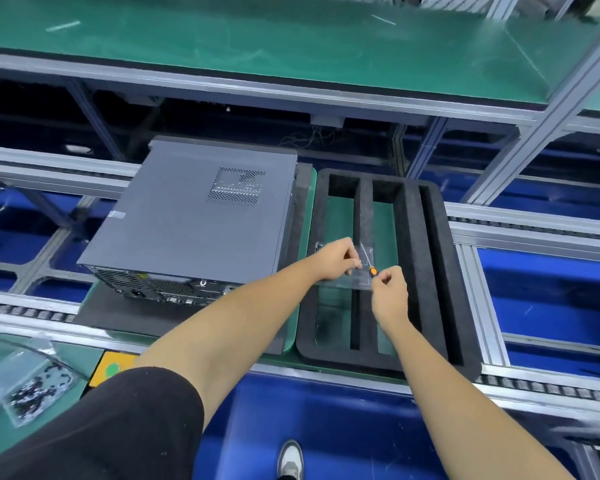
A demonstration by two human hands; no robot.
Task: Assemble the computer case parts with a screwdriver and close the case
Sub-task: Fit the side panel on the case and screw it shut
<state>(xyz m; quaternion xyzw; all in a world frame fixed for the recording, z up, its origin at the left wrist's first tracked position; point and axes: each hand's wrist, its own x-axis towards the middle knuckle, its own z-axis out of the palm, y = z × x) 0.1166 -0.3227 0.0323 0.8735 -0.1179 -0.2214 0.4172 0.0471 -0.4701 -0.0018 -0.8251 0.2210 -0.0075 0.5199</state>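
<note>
The closed grey metal computer case (194, 220) lies flat on the surface beside a black foam tray (430, 271), over which the left hand (336, 259) pinches a clear plastic sheet (343, 282) and the right hand (388, 289) pinches a small orange-handled screwdriver (372, 270).

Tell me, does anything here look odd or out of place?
Slightly. The computer case lies askew, turned at an angle to the conveyor rails, while the black foam tray beside it sits nearly square. Loose dark screws lie heaped in a clear tray at lower left. Nothing looks damaged.
</note>
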